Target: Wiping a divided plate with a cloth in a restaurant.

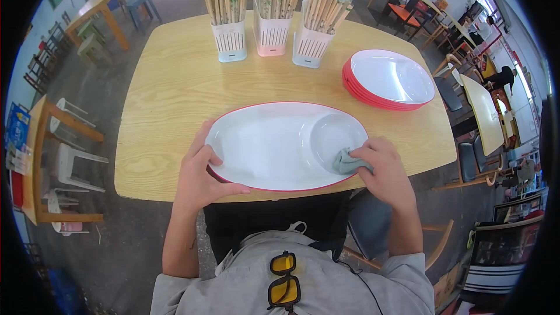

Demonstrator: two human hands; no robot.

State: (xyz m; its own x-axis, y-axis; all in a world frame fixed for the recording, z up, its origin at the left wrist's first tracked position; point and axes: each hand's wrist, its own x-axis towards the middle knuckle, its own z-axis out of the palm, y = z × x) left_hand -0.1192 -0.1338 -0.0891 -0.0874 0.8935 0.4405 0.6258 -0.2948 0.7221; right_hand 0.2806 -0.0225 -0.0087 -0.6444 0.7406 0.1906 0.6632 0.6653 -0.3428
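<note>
Before me is a white oval plate with a red rim and a round divided section at its right end. My left hand grips the plate's left end, thumb along the near rim and a finger over the inside edge. In my right hand is a bunched grey-green cloth, pressed against the lower right of the round section. The fingers of that hand hide part of the cloth and the rim. Whether the plate rests on the wooden table or is slightly raised, I cannot tell.
A stack of red-and-white oval plates stands at the table's right. Along the far side are three slotted plastic holders, one blue-based, one pink-based, one grey, full of wrapped chopsticks. A chair is close by my right side.
</note>
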